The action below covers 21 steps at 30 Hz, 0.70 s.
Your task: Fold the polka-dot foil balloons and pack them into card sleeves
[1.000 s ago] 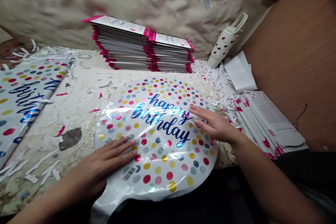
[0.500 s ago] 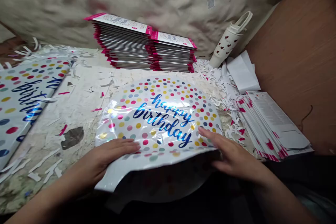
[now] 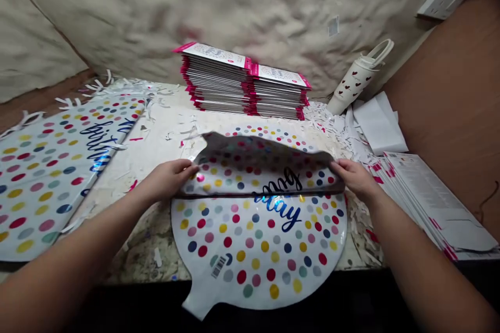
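Observation:
A flat white foil balloon with coloured dots is folded up on itself. Its lower edge stands raised, showing a shaded inner face. My left hand pinches the balloon at the left end, thumb against fingers. At the right end my right hand grips it in the same way. Under the fold, and closer to me, lies a second dotted foil balloon with a barcode and a tail at lower left. Part of its blue lettering shows; the rest is covered. Its near edge overhangs the table front.
More dotted foil balloons lie at the left. Two stacks of pink-edged packets stand at the back. A white tumbler with hearts, paper shreds and a pile of printed cards are at the right.
The balloon's near edge has been lifted and folded away from me. Both hands have moved from resting on its top to pinching its sides. The balloon beneath is now exposed.

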Each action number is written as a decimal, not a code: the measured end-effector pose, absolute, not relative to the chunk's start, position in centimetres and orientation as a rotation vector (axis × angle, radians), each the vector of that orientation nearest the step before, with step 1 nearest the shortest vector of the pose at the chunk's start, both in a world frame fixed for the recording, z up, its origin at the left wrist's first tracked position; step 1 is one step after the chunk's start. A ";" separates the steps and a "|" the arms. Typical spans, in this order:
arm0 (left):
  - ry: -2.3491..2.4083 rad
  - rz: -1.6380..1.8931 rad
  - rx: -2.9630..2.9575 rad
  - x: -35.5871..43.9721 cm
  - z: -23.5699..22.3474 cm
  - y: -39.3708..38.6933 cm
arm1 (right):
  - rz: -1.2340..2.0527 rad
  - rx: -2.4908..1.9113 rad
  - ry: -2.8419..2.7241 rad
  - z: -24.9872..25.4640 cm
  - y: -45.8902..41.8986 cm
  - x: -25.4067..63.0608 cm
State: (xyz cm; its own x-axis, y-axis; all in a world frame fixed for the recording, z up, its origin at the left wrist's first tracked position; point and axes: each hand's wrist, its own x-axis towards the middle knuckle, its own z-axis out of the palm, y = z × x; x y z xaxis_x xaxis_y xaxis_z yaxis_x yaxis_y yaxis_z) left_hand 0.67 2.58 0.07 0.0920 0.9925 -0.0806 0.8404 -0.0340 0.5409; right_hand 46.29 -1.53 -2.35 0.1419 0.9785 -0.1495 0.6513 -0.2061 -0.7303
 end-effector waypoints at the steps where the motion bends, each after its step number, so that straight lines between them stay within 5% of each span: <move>1: 1.892 0.450 1.948 1.4 0.3 3.0 | 0.810 -1.971 -1.554 -2.3 -0.2 45.9; 8: 1.573 0.156 2.699 4.4 -2.5 -2.4 | 0.566 -2.283 -1.583 -1.9 4.2 45.4; 13: 1.650 -0.041 2.638 4.2 -4.5 -4.7 | 0.009 -2.315 -1.710 0.0 2.8 38.5; 18: 1.707 -0.051 2.611 4.3 -4.8 -4.4 | 0.351 -1.464 -2.585 -2.0 -2.1 27.8; 21: 1.704 -0.053 2.600 4.1 -4.8 -4.3 | 0.419 -1.647 -2.591 -3.6 -4.0 31.0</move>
